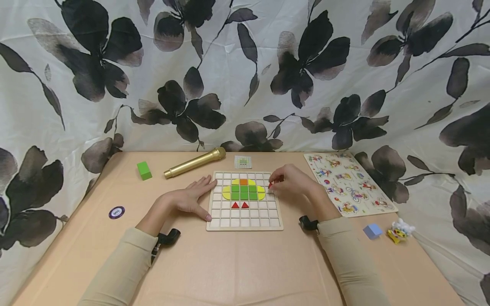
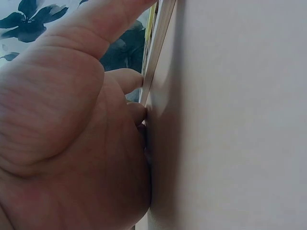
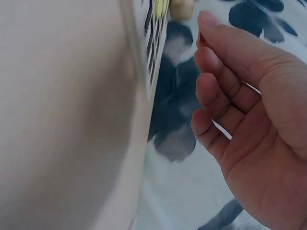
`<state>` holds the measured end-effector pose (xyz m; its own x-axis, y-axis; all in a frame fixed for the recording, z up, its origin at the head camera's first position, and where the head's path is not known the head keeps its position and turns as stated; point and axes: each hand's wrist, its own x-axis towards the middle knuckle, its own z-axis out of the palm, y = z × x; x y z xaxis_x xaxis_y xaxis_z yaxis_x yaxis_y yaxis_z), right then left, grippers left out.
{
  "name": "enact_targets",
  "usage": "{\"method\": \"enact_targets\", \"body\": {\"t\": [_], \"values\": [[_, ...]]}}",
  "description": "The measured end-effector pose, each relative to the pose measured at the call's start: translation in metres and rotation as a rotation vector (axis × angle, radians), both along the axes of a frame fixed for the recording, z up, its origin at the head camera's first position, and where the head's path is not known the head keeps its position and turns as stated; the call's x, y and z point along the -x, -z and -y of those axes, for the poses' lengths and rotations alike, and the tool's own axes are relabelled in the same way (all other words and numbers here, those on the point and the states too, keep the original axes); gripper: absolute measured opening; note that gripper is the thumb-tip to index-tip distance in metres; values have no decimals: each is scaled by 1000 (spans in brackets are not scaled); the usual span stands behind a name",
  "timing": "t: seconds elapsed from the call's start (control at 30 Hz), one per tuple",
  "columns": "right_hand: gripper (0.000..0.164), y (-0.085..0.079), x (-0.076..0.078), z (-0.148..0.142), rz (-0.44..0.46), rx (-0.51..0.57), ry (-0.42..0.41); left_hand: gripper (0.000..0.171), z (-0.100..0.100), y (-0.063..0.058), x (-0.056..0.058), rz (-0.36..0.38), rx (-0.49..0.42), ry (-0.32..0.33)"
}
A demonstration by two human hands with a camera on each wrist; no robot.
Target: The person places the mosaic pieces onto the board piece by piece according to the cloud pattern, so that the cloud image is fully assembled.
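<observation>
A white grid board [image 1: 245, 214] with a pale wooden rim lies flat in the middle of the table. Green square tiles [image 1: 243, 192] fill its centre, with yellow rounded tiles [image 1: 226, 193] around them and an orange tile [image 1: 243, 182] above. Two red triangle tiles [image 1: 235, 205] sit side by side lower down. At the board's left edge rests my left hand [image 1: 183, 197], fingers spread and thumb near the lower corner. My right hand [image 1: 294, 182] is over the right edge, pinching a small red tile [image 1: 270, 185], mostly hidden by thumb and fingertips.
Behind the board are a patterned card [image 1: 243, 162] and a gold microphone [image 1: 195, 163]. A green block [image 1: 144, 170] and a round chip [image 1: 116, 212] lie left. To the right are a picture board [image 1: 352, 182], a blue block [image 1: 373, 231] and a small toy [image 1: 400, 231].
</observation>
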<state>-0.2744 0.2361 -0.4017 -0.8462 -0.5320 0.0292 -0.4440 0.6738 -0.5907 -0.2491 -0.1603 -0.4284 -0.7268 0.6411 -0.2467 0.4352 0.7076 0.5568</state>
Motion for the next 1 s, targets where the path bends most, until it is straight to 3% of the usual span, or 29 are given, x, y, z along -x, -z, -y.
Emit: {"method": "enact_targets", "body": {"t": [0.47,0.67,1.0], "values": [[11,7,-19,55,31,-135,-224,128,0,2,1,-6,4,3],[12,10,-21,63,9,-197,-237,128,1,2,1,-5,3,1],[13,10,-22,61,7,-202,-242,129,1,2,1,-6,2,0]]}}
